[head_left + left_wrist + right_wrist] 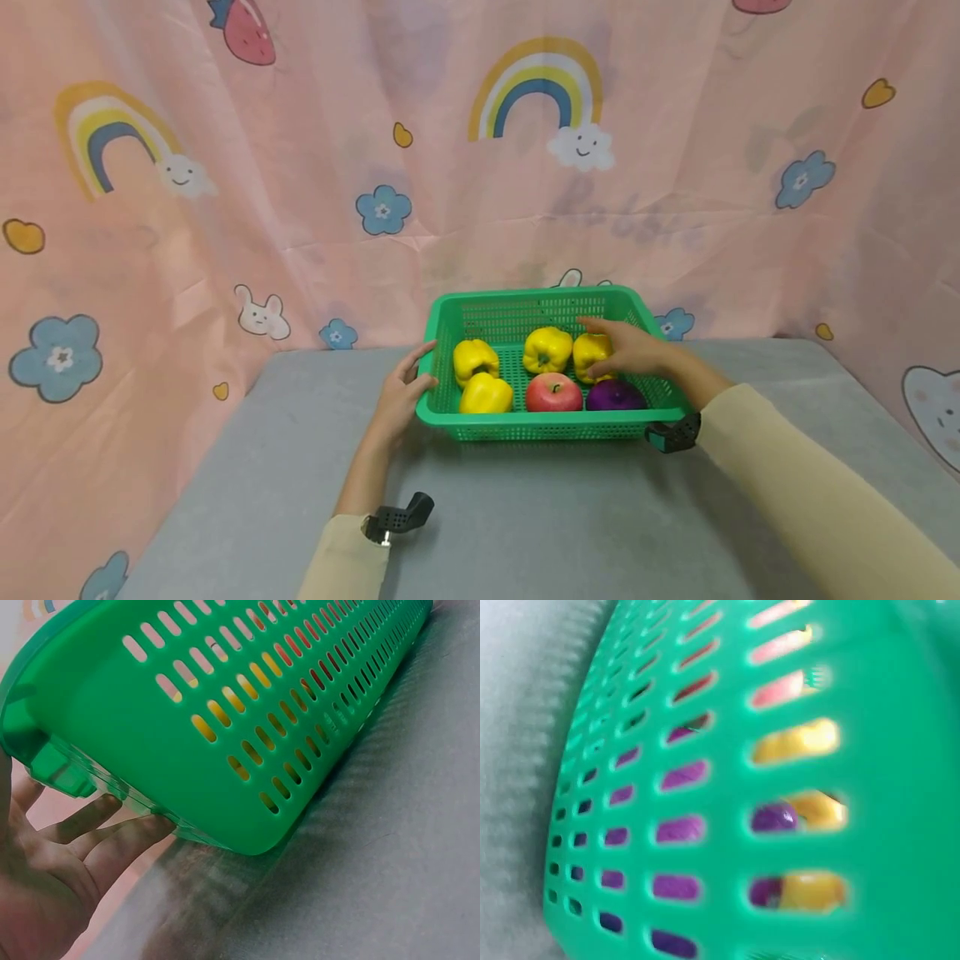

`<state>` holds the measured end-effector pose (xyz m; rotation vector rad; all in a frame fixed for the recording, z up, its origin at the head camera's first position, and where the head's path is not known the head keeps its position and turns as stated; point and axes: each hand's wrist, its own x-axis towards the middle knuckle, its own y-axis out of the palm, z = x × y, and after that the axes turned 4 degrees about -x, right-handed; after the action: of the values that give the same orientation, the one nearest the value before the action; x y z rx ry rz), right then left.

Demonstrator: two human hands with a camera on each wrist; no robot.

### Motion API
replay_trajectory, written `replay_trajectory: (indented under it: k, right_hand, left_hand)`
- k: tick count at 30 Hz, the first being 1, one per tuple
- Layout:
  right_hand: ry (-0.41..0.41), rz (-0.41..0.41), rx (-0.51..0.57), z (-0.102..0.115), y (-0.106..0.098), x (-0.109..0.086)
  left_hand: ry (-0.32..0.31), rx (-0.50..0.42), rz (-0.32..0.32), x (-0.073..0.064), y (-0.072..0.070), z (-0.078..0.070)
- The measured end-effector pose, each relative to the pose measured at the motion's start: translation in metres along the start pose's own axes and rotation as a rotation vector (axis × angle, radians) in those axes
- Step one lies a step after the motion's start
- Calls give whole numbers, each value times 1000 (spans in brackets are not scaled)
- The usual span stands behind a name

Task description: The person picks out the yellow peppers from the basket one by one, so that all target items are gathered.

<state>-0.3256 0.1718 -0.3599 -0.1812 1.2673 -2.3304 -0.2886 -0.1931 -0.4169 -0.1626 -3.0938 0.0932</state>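
A green plastic basket (555, 419) with slotted walls sits on the grey table. My left hand (397, 396) is at its left end; in the left wrist view its fairly straight fingers (135, 832) touch the outside of the end wall. My right hand (633, 348) reaches over the right rim and holds a yellow bell pepper (587, 352) between thumb and fingers, inside the basket. Another yellow pepper (547, 348) lies just left of it. Two more, a rear pepper (474, 358) and a front pepper (486, 395), lie at the left. The right wrist view shows only the basket wall (885, 772), no hand.
A red apple (553, 393) and a dark purple rounded thing (615, 396) lie along the basket's front wall. The grey tabletop (555, 525) extends in front and to both sides. A pink patterned curtain (322, 150) hangs behind the table.
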Motion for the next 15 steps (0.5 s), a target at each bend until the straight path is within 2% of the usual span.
replay_trajectory:
  k: [6,15]
  right_hand:
    - [25,-1,-69,-1,5,3]
    - [-10,-97,-99,0,11,5]
  left_hand:
    - [11,9,4,-1,0,0]
    - [2,16,-12,0,0,1]
